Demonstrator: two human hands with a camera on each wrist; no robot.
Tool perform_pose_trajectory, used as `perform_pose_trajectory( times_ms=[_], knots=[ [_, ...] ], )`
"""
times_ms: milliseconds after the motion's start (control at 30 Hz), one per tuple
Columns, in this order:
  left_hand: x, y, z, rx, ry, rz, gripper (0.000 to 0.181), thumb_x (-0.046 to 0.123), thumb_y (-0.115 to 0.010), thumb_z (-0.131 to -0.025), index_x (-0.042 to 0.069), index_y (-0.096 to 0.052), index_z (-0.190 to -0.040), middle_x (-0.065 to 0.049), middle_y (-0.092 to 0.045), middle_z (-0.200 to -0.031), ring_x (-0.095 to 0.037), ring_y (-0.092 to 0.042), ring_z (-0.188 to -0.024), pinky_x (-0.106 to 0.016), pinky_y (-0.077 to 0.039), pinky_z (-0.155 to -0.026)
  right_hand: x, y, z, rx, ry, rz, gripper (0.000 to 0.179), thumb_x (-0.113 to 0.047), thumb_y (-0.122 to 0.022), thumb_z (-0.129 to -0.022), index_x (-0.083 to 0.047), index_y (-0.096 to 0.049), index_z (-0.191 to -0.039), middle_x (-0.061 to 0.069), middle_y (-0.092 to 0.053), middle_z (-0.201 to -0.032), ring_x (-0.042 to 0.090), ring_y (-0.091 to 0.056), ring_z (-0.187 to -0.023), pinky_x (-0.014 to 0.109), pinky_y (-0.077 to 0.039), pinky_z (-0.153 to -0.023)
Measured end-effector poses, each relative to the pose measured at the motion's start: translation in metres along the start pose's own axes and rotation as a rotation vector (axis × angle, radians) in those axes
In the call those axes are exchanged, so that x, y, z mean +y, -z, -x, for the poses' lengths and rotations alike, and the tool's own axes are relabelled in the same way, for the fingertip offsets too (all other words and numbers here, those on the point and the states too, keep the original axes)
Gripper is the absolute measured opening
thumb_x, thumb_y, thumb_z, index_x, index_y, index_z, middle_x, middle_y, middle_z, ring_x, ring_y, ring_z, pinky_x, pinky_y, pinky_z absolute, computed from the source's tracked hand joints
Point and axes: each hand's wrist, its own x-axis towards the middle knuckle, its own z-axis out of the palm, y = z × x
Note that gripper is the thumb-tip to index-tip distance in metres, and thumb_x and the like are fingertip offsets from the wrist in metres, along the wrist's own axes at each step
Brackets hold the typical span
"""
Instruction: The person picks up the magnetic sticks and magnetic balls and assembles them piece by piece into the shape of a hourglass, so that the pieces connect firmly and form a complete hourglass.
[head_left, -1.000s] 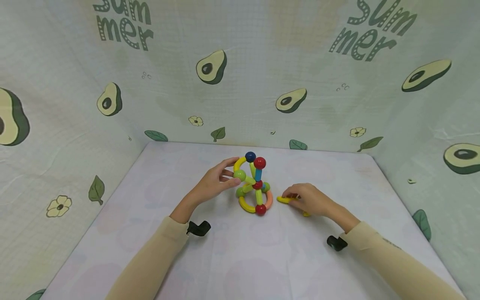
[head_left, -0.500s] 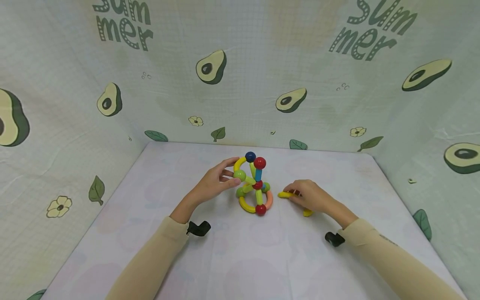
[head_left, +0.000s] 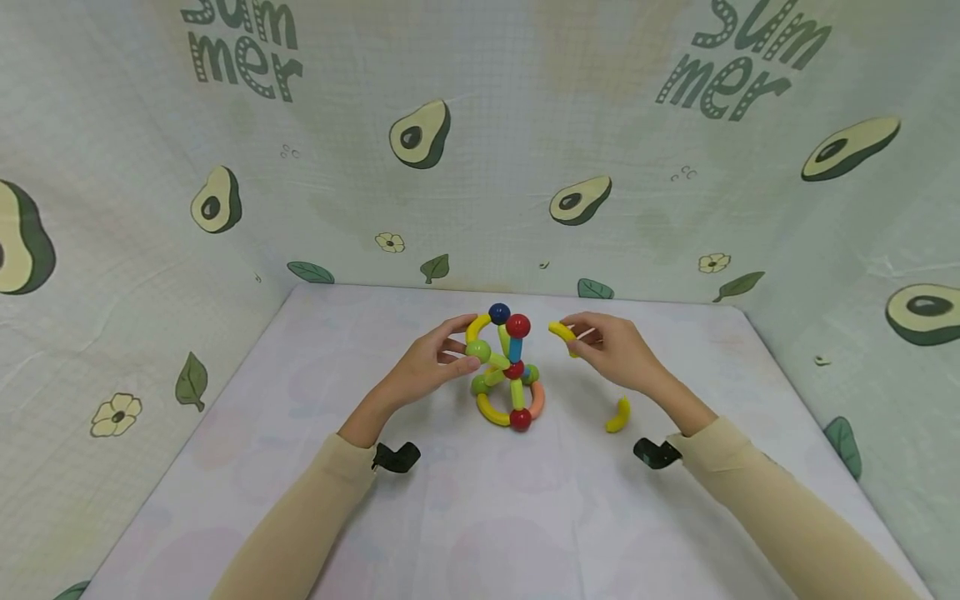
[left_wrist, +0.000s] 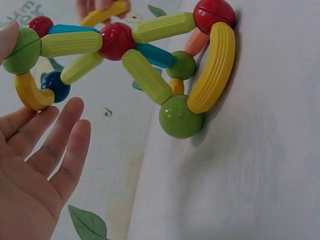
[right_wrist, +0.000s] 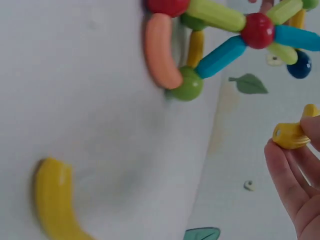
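Observation:
A toy model of magnetic balls and sticks (head_left: 514, 369) stands on the table, with a ring of curved sticks at its base and a red and a dark blue ball (left_wrist: 56, 86) on top. My left hand (head_left: 431, 364) holds its left side, thumb at a light green ball (left_wrist: 22, 50) and fingertips against a yellow curved stick (left_wrist: 32, 93). To the right of the model, my right hand (head_left: 618, 350) pinches another yellow curved stick (right_wrist: 290, 136), raised above the table near the height of the top balls.
One loose yellow curved stick (head_left: 619, 414) lies on the table below the right hand. A pale patterned cloth covers the table (head_left: 480, 517). Cloth walls (head_left: 495, 242) printed with avocados and leaves stand behind and at both sides.
My right hand has lifted one yellow curved stick off the table and moved it up and away from me, uncovering the other yellow stick. The left hand and the model have stayed put.

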Motion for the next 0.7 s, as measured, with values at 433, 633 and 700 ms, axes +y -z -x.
perform_pose_trajectory(
  times_ms=[433,633,700],
  knots=[
    [-0.004,0.002,-0.001,-0.003,-0.028,0.024,0.082,0.051,-0.077,-0.096,0.029,-0.039,-0.164,-0.003,-0.047,-0.162,-0.022,-0.064,-0.123,-0.046,-0.054,-0.108,-0.068,0.01,-0.039,0.111,0.029,-0.158,0.043,-0.019,-0.073,-0.103,-0.014,-0.062,-0.144,0.01,-0.072,-0.12,0.024,-0.076,-0.1,0.042,-0.065,-0.082],
    [-0.003,0.001,-0.002,-0.014,-0.014,0.029,0.084,0.052,-0.077,-0.096,0.029,-0.037,-0.166,-0.002,-0.046,-0.162,-0.023,-0.064,-0.124,-0.045,-0.054,-0.108,-0.077,0.007,-0.045,0.105,0.015,-0.177,0.044,-0.022,-0.073,-0.103,-0.012,-0.061,-0.145,0.011,-0.072,-0.121,0.024,-0.075,-0.099,0.041,-0.065,-0.082],
    [-0.002,0.002,-0.002,-0.015,-0.018,0.02,0.085,0.053,-0.077,-0.096,0.029,-0.035,-0.166,-0.003,-0.045,-0.163,-0.023,-0.063,-0.125,-0.044,-0.055,-0.108,-0.078,0.005,-0.047,0.101,0.013,-0.183,0.044,-0.022,-0.073,-0.104,-0.012,-0.061,-0.144,0.01,-0.072,-0.12,0.024,-0.075,-0.099,0.041,-0.065,-0.083]
  ],
)
